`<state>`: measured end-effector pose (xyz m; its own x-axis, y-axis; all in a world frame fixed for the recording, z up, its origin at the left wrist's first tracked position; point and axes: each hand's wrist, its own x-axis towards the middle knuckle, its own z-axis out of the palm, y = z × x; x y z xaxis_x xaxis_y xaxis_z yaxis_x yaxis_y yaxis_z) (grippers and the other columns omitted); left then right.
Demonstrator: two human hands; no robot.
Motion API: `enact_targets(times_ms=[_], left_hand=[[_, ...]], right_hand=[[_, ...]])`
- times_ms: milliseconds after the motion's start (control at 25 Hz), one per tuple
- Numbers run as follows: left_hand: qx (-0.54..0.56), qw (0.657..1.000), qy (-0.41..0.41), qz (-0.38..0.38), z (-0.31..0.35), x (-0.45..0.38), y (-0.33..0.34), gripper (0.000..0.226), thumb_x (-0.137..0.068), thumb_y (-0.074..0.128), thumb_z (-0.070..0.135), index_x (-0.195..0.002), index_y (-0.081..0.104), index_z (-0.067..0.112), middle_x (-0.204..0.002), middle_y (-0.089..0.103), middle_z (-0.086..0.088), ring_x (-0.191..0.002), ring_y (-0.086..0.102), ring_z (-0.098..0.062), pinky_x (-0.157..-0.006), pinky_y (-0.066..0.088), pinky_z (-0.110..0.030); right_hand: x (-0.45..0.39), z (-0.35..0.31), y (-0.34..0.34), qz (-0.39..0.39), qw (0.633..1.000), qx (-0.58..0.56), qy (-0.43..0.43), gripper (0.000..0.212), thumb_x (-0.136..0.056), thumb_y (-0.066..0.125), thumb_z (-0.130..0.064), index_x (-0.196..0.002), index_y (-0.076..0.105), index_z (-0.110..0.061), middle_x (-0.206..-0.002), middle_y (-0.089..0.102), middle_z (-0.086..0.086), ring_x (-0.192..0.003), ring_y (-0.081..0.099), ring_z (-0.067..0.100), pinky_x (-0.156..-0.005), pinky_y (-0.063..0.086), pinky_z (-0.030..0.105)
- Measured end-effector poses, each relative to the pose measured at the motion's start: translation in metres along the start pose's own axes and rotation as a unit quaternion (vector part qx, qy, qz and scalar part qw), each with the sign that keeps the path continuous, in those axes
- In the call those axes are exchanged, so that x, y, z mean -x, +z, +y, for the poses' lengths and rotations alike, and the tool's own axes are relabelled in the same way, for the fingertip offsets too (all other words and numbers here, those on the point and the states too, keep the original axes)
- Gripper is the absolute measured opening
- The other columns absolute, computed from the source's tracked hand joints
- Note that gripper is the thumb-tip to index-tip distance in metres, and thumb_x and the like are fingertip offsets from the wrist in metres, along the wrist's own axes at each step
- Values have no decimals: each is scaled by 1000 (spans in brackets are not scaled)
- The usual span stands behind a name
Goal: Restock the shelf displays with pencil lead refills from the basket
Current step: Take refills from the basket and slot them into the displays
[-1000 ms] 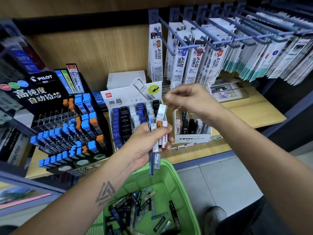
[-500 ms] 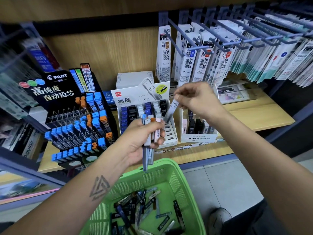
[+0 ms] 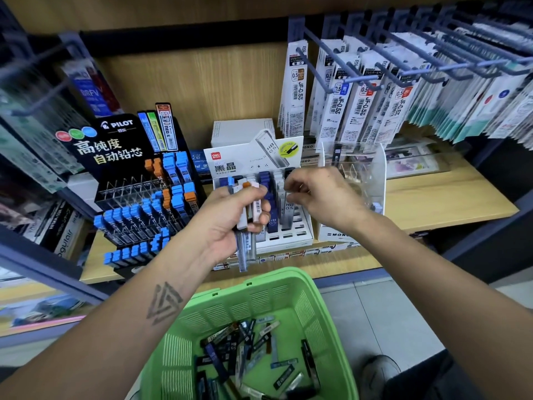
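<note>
**Right hand at the white display, next refill waits in the left fist**

Head view: the left hand (image 3: 230,217) is curled tight round a bundle of slim plastic pencil lead refill cases (image 3: 246,223), gripping them near their capped tops. The cases stand close to upright, blue, orange and white caps above the fist, clear lower ends hanging below it toward the green perforated plastic basket (image 3: 305,290), where many more loose refills (image 3: 253,345) lie criss-crossed on the floor of it.

The right hand (image 3: 320,194) hovers just to the right of the bundle, in front of the white tiered cardboard display with rows of slots (image 3: 291,235). Its fingers are bent inward toward the thumb, close to a clear "HB 0.5" case (image 3: 288,209) standing in the display's right-hand column; whether the fingertips pinch that case or merely sit beside it, I cannot tell.

The relation that matters: the bundle lies directly left of the right hand's fingers, near them, its long axis vertical and parallel to the display slots. I judge the right hand the nearer one for pulling the next case upward by its cap and carrying it a short way right. The black tiered display with blue-capped refills (image 3: 138,217) stands further left.
</note>
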<state>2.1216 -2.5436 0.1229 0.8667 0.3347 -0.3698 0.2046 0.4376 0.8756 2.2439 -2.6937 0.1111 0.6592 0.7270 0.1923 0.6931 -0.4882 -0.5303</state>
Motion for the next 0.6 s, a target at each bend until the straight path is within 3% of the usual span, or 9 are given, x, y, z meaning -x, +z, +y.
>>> enact_targets(times_ms=[160, 320, 520, 600], left_hand=[[2, 1000, -1, 6, -1, 0, 0, 7, -90, 65, 4, -91, 59, 5, -64, 59, -13, -48, 51, -20, -40, 29, -19], [10, 1000, -3, 16, -3, 1, 1, 7, -91, 64, 3, -89, 57, 5, -63, 59, -13, -46, 50, -20, -39, 29, -19], [50, 998, -12, 25, -5, -2, 6, 8, -91, 63, 2, -88, 56, 4, -64, 59, -14, -47, 50, -20, -39, 29, -18], [60, 998, -21, 18, -6, -3, 7, 7, -91, 63, 2, -88, 57, 4, -66, 60, -15, -47, 51, -20, -39, 29, -19]], right_hand=[[1, -1, 5, 3, 1000, 21, -21, 11, -88, 75, -15, -97, 71, -19, -88, 72, -2, -83, 65, 17, -77, 51, 31], [1, 6, 8, -56, 998, 34, -18, 12, -86, 75, -11, -89, 70, -22, -83, 71, -6, -81, 66, 16, -72, 53, 31], [5, 5, 18, -25, 986, 145, -82, 10, -91, 66, -25, -95, 75, -24, -94, 59, -6, -86, 62, 23, -71, 54, 39], [2, -1, 16, 0, 997, 68, -45, 15, -94, 63, -23, -102, 76, -24, -96, 63, -5, -84, 62, 18, -73, 52, 33]])
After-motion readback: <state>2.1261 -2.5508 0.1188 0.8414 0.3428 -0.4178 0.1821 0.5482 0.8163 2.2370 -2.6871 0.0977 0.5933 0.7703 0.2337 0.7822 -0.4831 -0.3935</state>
